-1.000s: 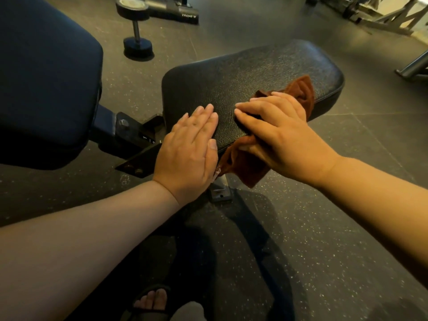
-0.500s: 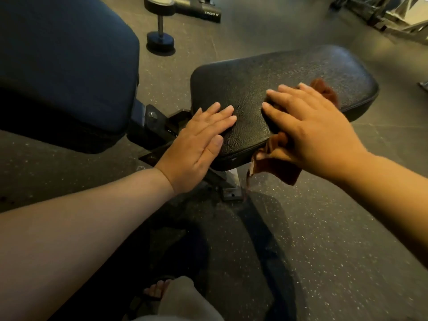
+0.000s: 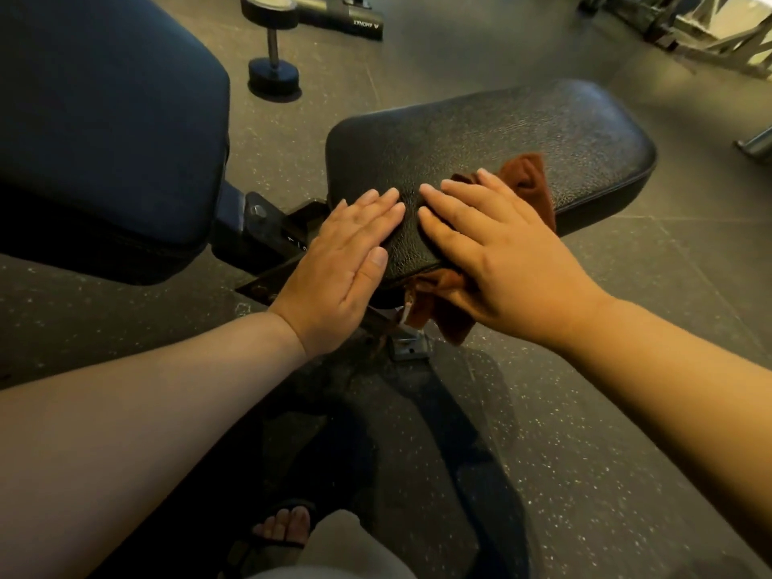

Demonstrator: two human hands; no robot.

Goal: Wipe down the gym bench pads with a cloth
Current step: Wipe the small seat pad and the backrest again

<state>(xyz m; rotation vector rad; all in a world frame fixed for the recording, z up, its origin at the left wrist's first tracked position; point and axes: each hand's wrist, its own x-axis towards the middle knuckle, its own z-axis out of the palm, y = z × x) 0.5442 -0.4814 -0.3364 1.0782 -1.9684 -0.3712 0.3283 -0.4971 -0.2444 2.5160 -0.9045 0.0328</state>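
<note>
The black seat pad [image 3: 522,131] of the gym bench lies in the middle of the view. My left hand [image 3: 338,269] rests flat on its near left corner, fingers straight. My right hand [image 3: 501,252] presses a brown cloth [image 3: 528,177] flat against the pad's near edge with straight fingers. Part of the cloth shows beyond my fingertips, and another part hangs below the pad edge under my palm. The dark blue back pad [image 3: 104,131] fills the upper left, joined to the seat by a metal hinge bracket [image 3: 259,219].
A dumbbell [image 3: 271,48] stands on the speckled rubber floor behind the bench, next to a black machine base [image 3: 346,18]. Metal frames [image 3: 710,39] stand at the far right. My sandalled foot [image 3: 280,532] is below the bench's floor bracket [image 3: 407,346].
My right hand has slid the cloth left along the pad towards my left hand, and more cloth shows beyond the fingertips. My left hand stays flat on the pad corner.
</note>
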